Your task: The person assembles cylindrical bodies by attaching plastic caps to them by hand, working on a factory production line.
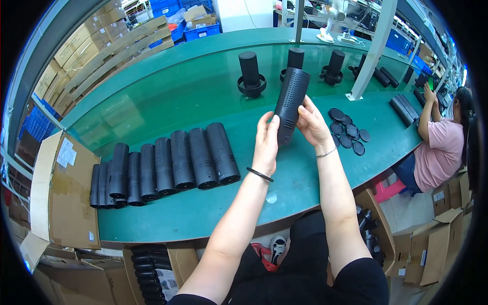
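Observation:
Between my two hands I hold a black perforated cylinder [293, 96] upright, tilted a little to the right, above the green bench. My left hand [266, 137] grips its lower left side, and my right hand [313, 122] is closed on its right side. Left of my hands, a row of similar black cylinders [180, 157] lies on the bench. To the right of my right hand rests a loose pile of black round caps [351, 131]. Behind the held cylinder, black posts on round bases [251, 76] stand along the back of the bench.
An open cardboard box [66, 188] stands at the bench's left end. Below the front edge are boxes [152, 269] of black parts. A metal upright [373, 56] rises from the bench at right. A co-worker in a pink shirt [442, 147] sits at the far right, near more cylinders [404, 109].

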Demonstrator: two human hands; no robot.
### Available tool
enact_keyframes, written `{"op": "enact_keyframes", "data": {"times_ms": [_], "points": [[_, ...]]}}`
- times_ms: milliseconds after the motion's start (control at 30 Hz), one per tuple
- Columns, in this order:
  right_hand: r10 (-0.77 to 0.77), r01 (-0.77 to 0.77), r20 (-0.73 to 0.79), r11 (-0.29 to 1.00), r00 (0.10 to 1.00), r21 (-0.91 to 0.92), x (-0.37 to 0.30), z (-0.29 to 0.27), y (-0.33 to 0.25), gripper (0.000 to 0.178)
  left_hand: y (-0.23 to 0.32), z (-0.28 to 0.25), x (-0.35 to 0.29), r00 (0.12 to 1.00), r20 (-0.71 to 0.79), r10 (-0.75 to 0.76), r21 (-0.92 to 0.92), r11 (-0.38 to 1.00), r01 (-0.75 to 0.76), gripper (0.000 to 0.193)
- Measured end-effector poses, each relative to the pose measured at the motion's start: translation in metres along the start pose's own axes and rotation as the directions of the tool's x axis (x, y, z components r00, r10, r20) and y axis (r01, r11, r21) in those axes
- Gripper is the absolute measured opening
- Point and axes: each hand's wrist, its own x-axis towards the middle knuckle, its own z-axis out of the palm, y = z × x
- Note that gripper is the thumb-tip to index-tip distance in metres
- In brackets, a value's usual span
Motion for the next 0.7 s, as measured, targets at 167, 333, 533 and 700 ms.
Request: {"op": "enact_keyframes", "data": {"times_ms": [167, 333, 533, 700], "points": [[-0.05, 0.051, -0.021, 0.999, 0.999, 0.019, -0.005, -0.028, -0.007, 0.062, -0.015, 0.028, -0.002, 0.992, 0.12, -0.046, 0.062, 0.997, 0.038, 0.064], [0.054, -0.051, -0.104, 0.998, 0.993, 0.032, 0.01, -0.016, 0.022, 0.053, -0.014, 0.003, -0.004, 0.993, 0.078, -0.092, 0.17, 0.982, 0.078, 0.039], [0.035, -0.035, -0.029, 0.999, 0.999, -0.013, -0.007, -0.012, -0.005, 0.055, -0.021, 0.017, -0.004, 0.986, 0.059, -0.153, 0.133, 0.981, 0.144, 0.043], [0.082, -0.082, 0.017, 0.997, 0.996, -0.004, -0.008, -0.01, -0.006, 0.054, -0.021, 0.019, -0.003, 0.991, 0.072, -0.109, 0.184, 0.978, 0.094, 0.044]]}}
